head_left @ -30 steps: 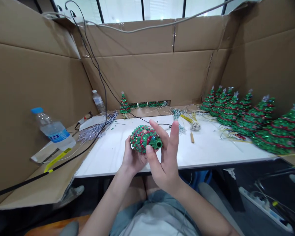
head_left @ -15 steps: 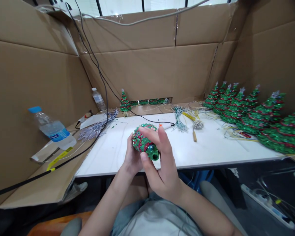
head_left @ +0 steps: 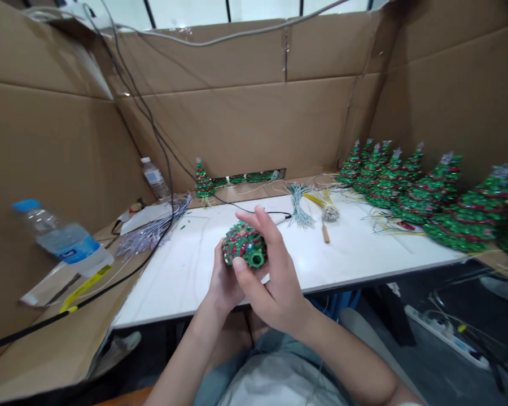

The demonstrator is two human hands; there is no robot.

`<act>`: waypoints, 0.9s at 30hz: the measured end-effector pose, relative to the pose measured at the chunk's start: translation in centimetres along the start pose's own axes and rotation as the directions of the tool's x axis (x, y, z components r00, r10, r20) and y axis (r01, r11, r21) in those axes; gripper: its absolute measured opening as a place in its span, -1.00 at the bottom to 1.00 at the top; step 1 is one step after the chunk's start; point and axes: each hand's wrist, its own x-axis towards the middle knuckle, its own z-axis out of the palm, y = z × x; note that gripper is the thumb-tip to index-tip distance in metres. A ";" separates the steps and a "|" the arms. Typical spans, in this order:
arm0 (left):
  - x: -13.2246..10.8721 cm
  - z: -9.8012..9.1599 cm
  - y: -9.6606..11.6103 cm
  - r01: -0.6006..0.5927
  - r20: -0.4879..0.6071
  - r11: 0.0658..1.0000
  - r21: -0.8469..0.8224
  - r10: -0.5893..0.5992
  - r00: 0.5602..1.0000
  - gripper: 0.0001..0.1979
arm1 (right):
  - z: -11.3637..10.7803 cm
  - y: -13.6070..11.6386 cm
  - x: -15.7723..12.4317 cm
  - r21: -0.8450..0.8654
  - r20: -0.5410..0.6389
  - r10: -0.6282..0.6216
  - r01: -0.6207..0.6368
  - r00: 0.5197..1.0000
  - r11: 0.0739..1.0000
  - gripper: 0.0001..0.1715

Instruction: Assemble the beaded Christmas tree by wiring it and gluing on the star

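Note:
A small green Christmas tree [head_left: 241, 239] with red garlands and shiny beads lies tipped over above the front of the table, its narrow end with a round hole facing me. My left hand [head_left: 225, 273] is wrapped round its left side and underside, holding it. My right hand [head_left: 275, 276] is at its right, fingers stretched and apart. The right thumb tip is by the tree's front, and the index finger reaches over its top without visibly gripping. Part of the left fingers is hidden behind the tree.
Several finished trees [head_left: 389, 180] stand at the right, and one tree [head_left: 204, 180] at the back left. Wire bundles [head_left: 300, 206], a wooden-handled tool [head_left: 325, 232] and a black cable [head_left: 161, 228] lie on the white table [head_left: 186, 282]. A water bottle [head_left: 63, 239] leans left. Cardboard walls [head_left: 237, 113] surround it.
The view has shifted slightly to the right. The tree is still in the left hand; its holed end has turned a little, and the right fingers are lifted slightly off it.

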 end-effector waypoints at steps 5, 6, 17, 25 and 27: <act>0.9 1.5 -0.2 0.048 -0.072 0.998 -0.040 -0.051 0.996 -0.57 | -1.6 2.3 2.0 -0.078 0.016 -0.054 0.055 0.998 0.995 -0.65; 1.1 1.7 -0.4 0.064 -0.091 0.997 -0.049 -0.068 0.993 -0.58 | -1.8 2.7 2.2 -0.079 0.002 -0.069 0.069 0.998 0.995 -0.70; 1.5 4.3 -2.5 0.179 -0.101 0.971 0.156 -0.165 0.981 -0.47 | -4.4 5.0 3.3 0.047 -0.125 0.031 -0.026 0.992 0.999 -0.84; 3.5 5.3 -2.8 0.246 0.008 0.917 0.313 -0.262 0.965 -0.33 | -7.0 6.7 4.9 0.250 -0.255 0.225 -0.161 0.940 0.955 -0.84; 3.5 5.5 -2.9 0.261 0.077 0.900 0.350 -0.305 0.949 -0.26 | -7.8 6.8 5.3 0.303 -0.267 0.256 -0.171 0.929 0.937 -0.85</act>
